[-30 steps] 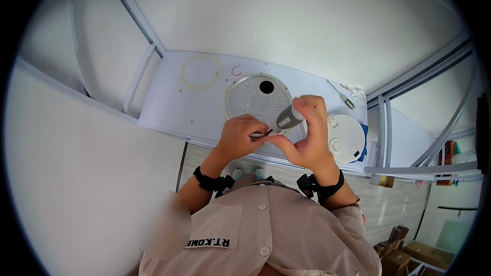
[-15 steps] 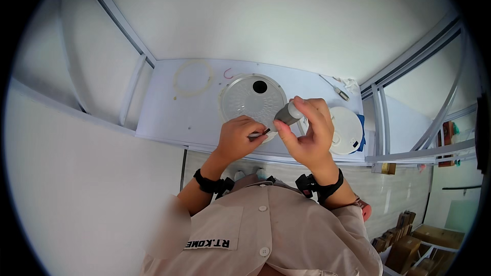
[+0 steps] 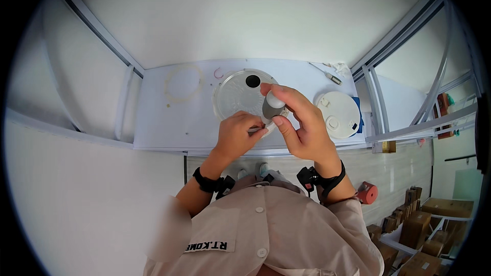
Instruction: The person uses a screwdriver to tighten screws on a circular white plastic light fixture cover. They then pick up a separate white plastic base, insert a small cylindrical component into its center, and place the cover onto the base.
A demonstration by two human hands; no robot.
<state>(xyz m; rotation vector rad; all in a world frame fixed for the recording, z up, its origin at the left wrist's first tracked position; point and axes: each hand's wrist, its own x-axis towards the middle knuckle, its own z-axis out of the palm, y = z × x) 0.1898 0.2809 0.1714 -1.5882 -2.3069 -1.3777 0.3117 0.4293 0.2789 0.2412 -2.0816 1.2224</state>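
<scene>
My right hand (image 3: 307, 130) grips a screwdriver (image 3: 272, 108) by its thick grey handle with a pale rounded end. The handle stands nearly upright, rounded end up, and its tip is hidden below. Close beside it, my left hand (image 3: 236, 134) is closed, thumb and fingers pinched near the tool's lower end; what they hold cannot be made out. Both hands are over the near edge of a round silver-grey disc (image 3: 232, 94) with a pale rim. A round black opening (image 3: 253, 81) shows near the disc's far side.
A white round housing (image 3: 342, 110) lies right of my hands, partly over a blue object (image 3: 360, 118). Behind it are another screwdriver (image 3: 331, 78) and crumpled clear plastic (image 3: 341, 68). A yellowish ring (image 3: 169, 83) and a pink curved wire (image 3: 217, 74) lie left. Frame posts (image 3: 376, 97) stand right.
The screwdriver handle has swung from leaning right to nearly upright, and my right hand has turned with it. My left hand stays pinched beside it. The whole view has shifted slightly.
</scene>
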